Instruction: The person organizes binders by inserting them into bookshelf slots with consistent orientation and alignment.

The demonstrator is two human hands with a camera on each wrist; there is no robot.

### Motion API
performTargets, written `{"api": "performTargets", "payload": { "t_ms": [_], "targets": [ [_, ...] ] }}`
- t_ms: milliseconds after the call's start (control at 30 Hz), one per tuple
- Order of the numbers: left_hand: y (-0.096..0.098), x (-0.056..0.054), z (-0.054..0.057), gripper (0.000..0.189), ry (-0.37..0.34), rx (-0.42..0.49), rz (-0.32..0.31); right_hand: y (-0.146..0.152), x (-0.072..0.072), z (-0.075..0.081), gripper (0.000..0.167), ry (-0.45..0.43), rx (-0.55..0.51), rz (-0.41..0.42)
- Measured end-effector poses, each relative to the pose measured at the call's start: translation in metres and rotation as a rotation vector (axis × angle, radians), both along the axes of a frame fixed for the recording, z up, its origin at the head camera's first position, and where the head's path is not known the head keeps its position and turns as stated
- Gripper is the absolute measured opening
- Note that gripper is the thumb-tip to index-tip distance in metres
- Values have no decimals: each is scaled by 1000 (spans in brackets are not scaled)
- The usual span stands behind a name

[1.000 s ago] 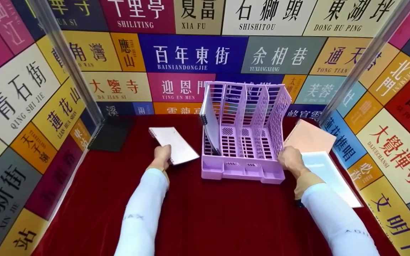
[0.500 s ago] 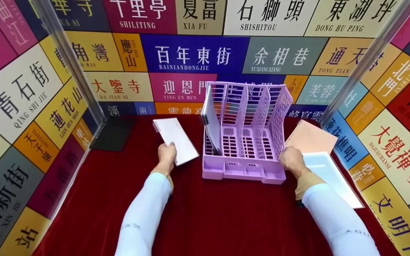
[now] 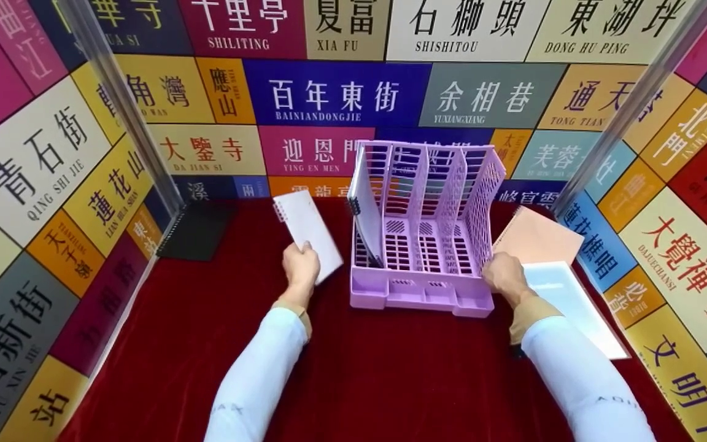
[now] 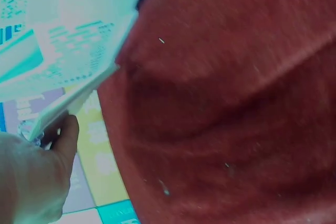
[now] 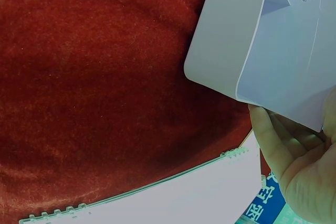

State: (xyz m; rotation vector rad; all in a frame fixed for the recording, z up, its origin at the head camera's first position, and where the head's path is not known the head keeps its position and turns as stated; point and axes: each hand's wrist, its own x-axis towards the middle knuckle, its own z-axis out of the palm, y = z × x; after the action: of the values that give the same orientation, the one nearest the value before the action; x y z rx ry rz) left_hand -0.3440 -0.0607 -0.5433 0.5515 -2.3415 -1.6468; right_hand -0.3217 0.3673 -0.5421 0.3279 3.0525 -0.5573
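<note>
My left hand [image 3: 301, 267] grips a white spiral notebook [image 3: 316, 230] by its near long edge, thumb on top. The notebook is tilted up off the cloth, left of a purple file rack [image 3: 421, 294]. In the left wrist view, fingers [image 4: 67, 137] lie under the notebook [image 4: 79, 100]. My right hand [image 3: 504, 276] holds the rack's front right corner; in the right wrist view its fingers [image 5: 268, 135] touch the outer side and the thumb is partly cut off. A spiral notebook [image 3: 363, 215] stands in the rack's leftmost slot; the other slots hold nothing visible.
On the red cloth [image 3: 390, 380], a black spiral notebook [image 3: 194, 230] lies at the back left. To the right of the rack lie a peach notebook [image 3: 540, 236] and a glossy white one [image 3: 574, 307] overlapping it. Printed panels [image 3: 341, 92] enclose the back and sides.
My left hand has moved right and slightly forward with the white notebook, which has turned and tipped more steeply beside the rack. My right hand stays on the rack.
</note>
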Motion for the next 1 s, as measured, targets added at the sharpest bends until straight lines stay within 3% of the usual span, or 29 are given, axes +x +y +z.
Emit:
{"api": "performTargets", "payload": {
  "t_ms": [233, 467, 700, 1000],
  "targets": [
    [12, 11, 15, 26, 145, -58, 23, 0, 1, 0, 25, -13, -27, -19],
    [22, 25, 30, 21, 273, -45, 44, 1, 1, -2, 24, 3, 2, -1],
    [30, 39, 47, 21, 380, -3, 12, 0, 0, -2, 26, 15, -11, -1],
    [41, 61, 69, 23, 432, 90, -5, 1, 1, -1, 26, 0, -32, 0]
  ]
}}
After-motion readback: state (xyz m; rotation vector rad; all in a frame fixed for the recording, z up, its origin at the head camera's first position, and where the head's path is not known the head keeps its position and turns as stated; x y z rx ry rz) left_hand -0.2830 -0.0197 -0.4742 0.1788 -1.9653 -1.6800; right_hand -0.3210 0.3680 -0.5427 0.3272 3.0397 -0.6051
